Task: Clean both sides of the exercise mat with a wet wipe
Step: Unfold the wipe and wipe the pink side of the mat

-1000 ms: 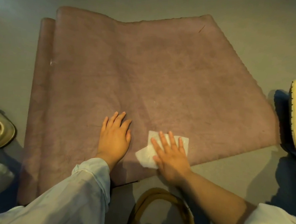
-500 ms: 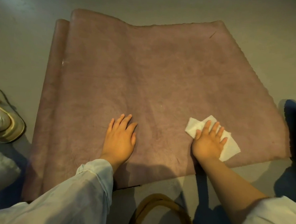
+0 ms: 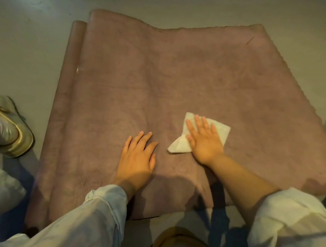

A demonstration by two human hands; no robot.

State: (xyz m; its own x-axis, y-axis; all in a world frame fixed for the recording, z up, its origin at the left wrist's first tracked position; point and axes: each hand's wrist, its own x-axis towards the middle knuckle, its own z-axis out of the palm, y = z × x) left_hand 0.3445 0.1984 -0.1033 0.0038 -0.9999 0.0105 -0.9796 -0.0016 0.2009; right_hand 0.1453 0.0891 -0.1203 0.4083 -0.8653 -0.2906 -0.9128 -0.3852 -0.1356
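Right hand (image 3: 205,143), fingers flat, presses wet wipe (image 3: 179,147) onto exercise mat (image 3: 161,75) to scrub; left hand (image 3: 137,160), fingers spread, pins mat against floor (image 3: 29,48).

The exercise mat (image 3: 161,81) is a dusty mauve-pink, mottled with darker blotchy patches. The wet wipe (image 3: 180,145) is plain white. The floor (image 3: 30,38) is a flat grey-beige. Both sleeves (image 3: 99,211) are pale, off-white. At the left, a shoe (image 3: 14,133) is metallic gold with a shiny pale upper.
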